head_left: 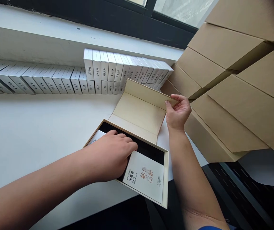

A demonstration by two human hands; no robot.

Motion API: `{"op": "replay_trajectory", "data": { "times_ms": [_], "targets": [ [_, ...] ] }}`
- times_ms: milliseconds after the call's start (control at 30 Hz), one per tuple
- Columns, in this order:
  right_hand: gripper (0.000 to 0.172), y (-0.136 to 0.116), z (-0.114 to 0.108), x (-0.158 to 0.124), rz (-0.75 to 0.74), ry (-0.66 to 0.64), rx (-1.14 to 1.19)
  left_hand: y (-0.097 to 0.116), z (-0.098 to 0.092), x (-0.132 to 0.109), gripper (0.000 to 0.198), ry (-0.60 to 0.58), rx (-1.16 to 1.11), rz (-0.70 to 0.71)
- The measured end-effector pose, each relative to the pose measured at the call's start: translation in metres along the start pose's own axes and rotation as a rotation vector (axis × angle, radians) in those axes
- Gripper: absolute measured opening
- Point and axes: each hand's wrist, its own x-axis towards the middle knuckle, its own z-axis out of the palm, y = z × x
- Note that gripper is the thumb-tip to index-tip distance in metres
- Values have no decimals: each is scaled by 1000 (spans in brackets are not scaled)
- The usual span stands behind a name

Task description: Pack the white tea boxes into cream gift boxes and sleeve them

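Observation:
An open cream gift box (166, 179) lies at the near edge of the white table (31, 127). Its inside is black, and a white tea box (146, 177) with printed characters lies in the right part. My left hand (110, 155) rests palm down inside the box, fingers curled over the black interior beside that tea box; another white box shows partly under it. My right hand (178, 111) pinches the far edge of the box's raised lid flap (139, 108), holding it up.
A long row of small white tea boxes (117, 68) stands along the back of the table, stacked two high in the middle. Several brown cardboard boxes (234, 95) are piled at the right. A dark window frame (117, 19) runs above the sill.

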Motion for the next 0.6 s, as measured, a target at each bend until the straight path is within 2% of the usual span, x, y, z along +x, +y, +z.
{"op": "replay_trajectory", "data": {
  "times_ms": [100, 233, 333, 400, 467, 533, 600],
  "targets": [
    [29, -9, -6, 3, -110, 51, -20, -6, -14, -13, 20, 37, 6, 61],
    [34, -29, -14, 14, -229, 138, -28, -22, -33, -31, 55, 104, 10, 94],
    [34, -54, -19, 29, -301, 145, -31, -33, -46, -38, 69, 154, 14, 59],
    [33, -76, -22, 39, -332, 137, -31, -38, -56, -40, 66, 197, 16, -13],
    [30, -100, -25, 43, -356, 114, -33, -42, -68, -43, 51, 270, 19, -137],
    [24, -123, -28, 38, -370, 70, -45, -50, -82, -50, 41, 347, 22, -288],
    [21, -144, -34, 24, -364, 25, -38, -66, -94, -64, 39, 415, -3, -420]
  ]
}}
